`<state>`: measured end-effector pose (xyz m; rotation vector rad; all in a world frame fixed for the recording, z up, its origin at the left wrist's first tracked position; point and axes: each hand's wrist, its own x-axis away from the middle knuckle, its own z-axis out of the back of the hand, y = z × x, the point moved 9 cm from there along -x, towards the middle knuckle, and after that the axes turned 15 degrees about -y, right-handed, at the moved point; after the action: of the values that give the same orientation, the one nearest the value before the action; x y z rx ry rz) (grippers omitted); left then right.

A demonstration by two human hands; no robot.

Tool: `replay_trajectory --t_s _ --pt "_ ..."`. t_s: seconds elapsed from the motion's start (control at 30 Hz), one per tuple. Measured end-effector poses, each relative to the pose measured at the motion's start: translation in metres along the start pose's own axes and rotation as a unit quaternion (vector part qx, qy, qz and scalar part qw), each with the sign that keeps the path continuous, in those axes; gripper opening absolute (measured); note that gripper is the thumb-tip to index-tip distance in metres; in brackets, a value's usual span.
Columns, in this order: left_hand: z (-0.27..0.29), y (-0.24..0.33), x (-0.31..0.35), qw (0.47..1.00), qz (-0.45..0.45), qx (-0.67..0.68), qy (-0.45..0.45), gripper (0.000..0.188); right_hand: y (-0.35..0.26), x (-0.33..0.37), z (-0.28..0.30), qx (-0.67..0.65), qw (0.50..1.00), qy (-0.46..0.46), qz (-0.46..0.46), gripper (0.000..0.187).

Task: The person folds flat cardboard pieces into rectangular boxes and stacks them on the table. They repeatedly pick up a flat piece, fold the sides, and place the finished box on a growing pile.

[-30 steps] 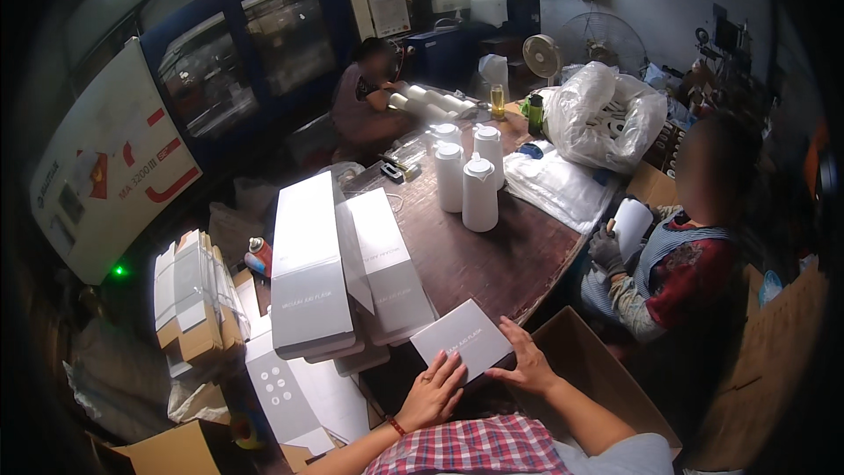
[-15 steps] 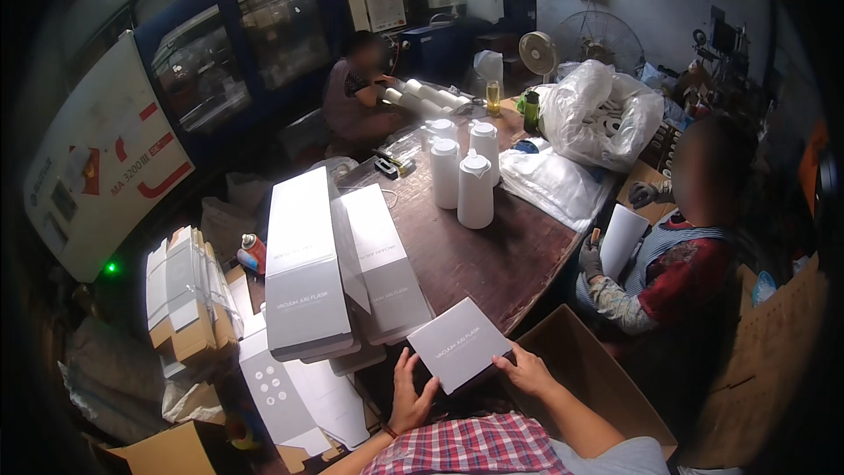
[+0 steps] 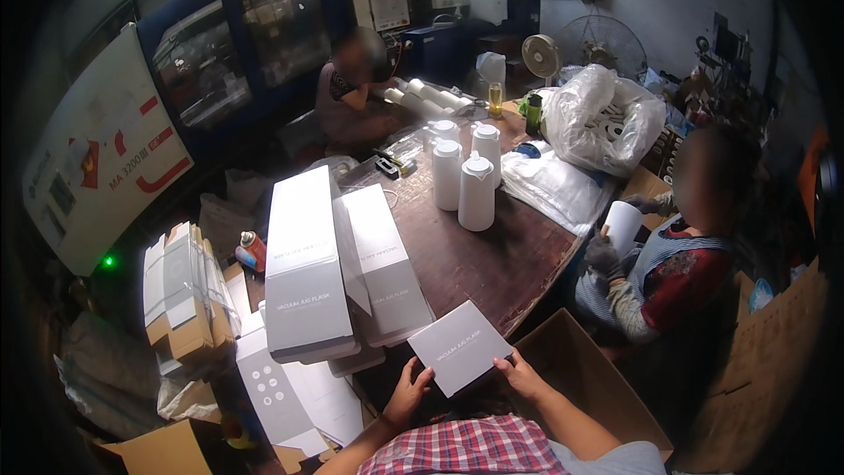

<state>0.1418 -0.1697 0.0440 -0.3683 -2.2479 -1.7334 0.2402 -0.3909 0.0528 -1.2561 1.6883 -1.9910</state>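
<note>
A light grey and white cardboard box [image 3: 459,354] is held in front of my body, its printed face turned up. My left hand [image 3: 411,389] is closed on its left side, fingertips at the lower left edge. On the opposite side, my right hand [image 3: 522,376] grips the edge with the thumb on the face. The fingers beneath the box are hidden. Just left of it, flat-folded carton sleeves of the same grey and white [image 3: 308,273] lie stacked on the table edge. An open brown carton [image 3: 585,369] stands beside my right forearm.
Several white jugs [image 3: 476,193] stand on the dark red table [image 3: 422,237]. A large plastic bag [image 3: 607,114] lies at its far right. At right, a co-worker in gloves [image 3: 607,259] holds a white cylinder [image 3: 622,227]; another person [image 3: 356,92] sits at the far side. Bundled cardboard [image 3: 185,299] stands at left.
My left hand has closed in on the box's side; its fingers were spread before. The box has barely moved. The co-worker at right has tilted the white cylinder and shifted their hands.
</note>
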Motion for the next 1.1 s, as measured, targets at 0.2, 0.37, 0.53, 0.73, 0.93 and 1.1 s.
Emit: replay_trajectory --t_s 0.2,0.37,0.53,0.73,0.93,1.1 --pt "-0.009 0.002 -0.002 0.998 0.016 0.039 -0.035 0.076 0.002 -0.005 -0.001 -0.024 0.999 -0.018 0.015 0.088" --pt "-0.034 0.015 0.003 0.992 0.063 0.077 -0.079 0.078 -0.012 -0.003 0.002 -0.061 0.998 -0.032 -0.007 0.087" --pt "-0.056 0.017 -0.014 0.987 0.017 0.062 -0.146 0.083 -0.028 -0.017 0.039 -0.001 0.996 0.029 0.081 0.081" --pt "-0.063 0.007 -0.050 0.990 -0.021 0.012 -0.140 0.098 -0.027 -0.034 0.076 -0.023 0.994 0.069 0.087 0.080" --pt "-0.057 -0.014 -0.078 0.988 -0.040 0.023 -0.146 0.093 -0.019 -0.050 0.082 -0.040 0.981 0.127 0.140 0.088" --pt "-0.058 -0.011 -0.071 0.991 -0.021 0.014 -0.134 0.092 -0.005 -0.057 0.085 -0.046 0.971 0.163 0.167 0.089"
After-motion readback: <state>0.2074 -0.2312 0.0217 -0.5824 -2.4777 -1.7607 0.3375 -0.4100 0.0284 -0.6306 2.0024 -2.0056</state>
